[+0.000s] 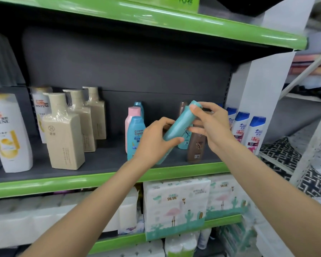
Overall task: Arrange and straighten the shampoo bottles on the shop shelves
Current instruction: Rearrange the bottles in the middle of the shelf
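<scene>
tilted bottle (180,125) between both hands, before shelf (104,164) bottles; tissue packs (176,203) below

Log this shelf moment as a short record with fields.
held item: tilted teal plastic shampoo bottle
left hand: grips its lower body
right hand: grips near its cap
shelf: dark board with green front edge
left group: beige square bottles
right group: white bottles with blue caps
below: flamingo-print tissue pack

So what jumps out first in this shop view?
Both hands, left and right, hold a slim teal plastic bottle tilted at mid-shelf. Left of them stands a row of square beige bottles; at far right, white bottles with blue caps.
</scene>
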Tool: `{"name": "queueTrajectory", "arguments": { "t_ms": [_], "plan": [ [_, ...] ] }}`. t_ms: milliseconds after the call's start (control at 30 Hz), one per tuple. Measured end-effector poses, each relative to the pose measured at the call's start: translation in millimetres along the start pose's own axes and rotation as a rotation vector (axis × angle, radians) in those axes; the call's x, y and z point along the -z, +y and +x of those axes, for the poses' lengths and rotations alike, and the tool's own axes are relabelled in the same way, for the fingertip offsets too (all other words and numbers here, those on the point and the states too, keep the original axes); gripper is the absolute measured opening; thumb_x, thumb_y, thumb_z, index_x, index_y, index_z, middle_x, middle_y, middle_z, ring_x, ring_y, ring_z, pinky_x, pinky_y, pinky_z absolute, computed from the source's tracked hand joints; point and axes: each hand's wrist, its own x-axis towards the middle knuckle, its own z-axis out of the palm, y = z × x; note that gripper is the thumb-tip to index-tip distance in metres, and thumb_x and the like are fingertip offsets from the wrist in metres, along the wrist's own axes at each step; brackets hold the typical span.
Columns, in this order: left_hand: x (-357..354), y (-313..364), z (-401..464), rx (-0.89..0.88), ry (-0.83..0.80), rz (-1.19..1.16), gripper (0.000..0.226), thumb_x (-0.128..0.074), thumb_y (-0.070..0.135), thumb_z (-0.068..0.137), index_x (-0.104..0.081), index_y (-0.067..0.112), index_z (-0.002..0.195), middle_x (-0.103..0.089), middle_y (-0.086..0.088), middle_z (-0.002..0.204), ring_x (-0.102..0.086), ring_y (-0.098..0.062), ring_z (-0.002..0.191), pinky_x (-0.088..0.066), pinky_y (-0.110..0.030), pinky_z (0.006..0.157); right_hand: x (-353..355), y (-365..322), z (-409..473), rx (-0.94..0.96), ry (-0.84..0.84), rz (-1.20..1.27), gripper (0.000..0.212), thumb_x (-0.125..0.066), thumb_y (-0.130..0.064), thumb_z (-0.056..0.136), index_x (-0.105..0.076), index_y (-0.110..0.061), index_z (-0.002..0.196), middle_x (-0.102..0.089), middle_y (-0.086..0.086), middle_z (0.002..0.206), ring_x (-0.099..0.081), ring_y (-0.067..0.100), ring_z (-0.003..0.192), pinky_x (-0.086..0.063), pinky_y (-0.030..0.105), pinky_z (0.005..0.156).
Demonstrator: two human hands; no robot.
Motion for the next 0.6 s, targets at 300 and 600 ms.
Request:
{"name": "queueTrajectory", "arguments": {
  "t_ms": [300,600],
  "plan": [
    [-26,-23,57,0.016,0.172,0.050,0.029,-0.068,0.025,0.081,-0.056,0.021,0.107,-0.065,0.002,0.100,-0.059,-0.013,0.090,-0.048,-0.033,0.081,4,-14,74,0.240,-0.218,-0.441,0.023,-0.068,-0.023,0.085,-0.065,-0.018,0.108,-0.071,0.002,0.094,-0.070,0.011,0.083,-0.059,0.029,0.069],
    [-75,-69,148,0.300,0.242,-0.040,0.034,-0.067,0.017,0.085,-0.054,0.008,0.114,-0.065,-0.004,0.105,-0.059,-0.016,0.087,-0.049,-0.028,0.078,42,29,222,0.266,-0.219,-0.696,0.012,-0.063,-0.013,0.088,-0.068,-0.022,0.095,-0.069,0.003,0.094,-0.067,0.024,0.092,-0.055,0.043,0.087]
  ]
}}
